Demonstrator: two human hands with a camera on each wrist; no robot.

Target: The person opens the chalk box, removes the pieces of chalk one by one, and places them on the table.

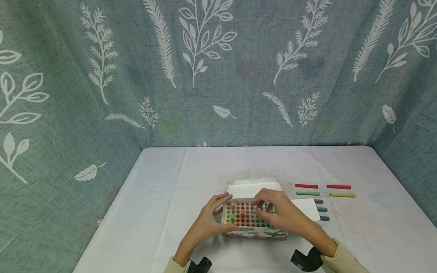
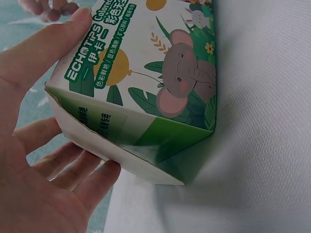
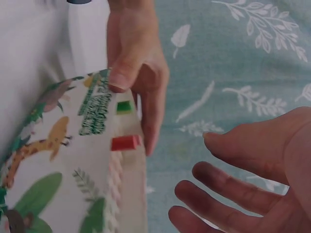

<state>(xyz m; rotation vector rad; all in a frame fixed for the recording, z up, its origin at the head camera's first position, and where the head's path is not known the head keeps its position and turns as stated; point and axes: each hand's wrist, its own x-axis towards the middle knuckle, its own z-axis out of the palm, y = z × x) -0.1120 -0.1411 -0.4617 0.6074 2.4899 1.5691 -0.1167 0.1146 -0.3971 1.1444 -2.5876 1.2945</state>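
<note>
Left hand (image 1: 209, 220) grips the near-left end of the chalk box (image 1: 253, 220); right hand (image 1: 278, 212) hovers over the grid with fingers loosely spread, holding nothing. Looks barely started: just a few sticks (image 1: 242, 213) stand in the holes. Past the right hand, seven loose chalks (image 1: 307, 193) wait on the table (image 1: 164, 182).

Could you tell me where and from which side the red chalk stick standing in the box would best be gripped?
Pinch the red chalk stick by its exposed top end, coming straight down from above. It stands upright in the holed tray of the chalk box, so only the tip protrudes. The left hand grips the box's left end, probably steadying it; the right hand hovers over the tray.
</note>
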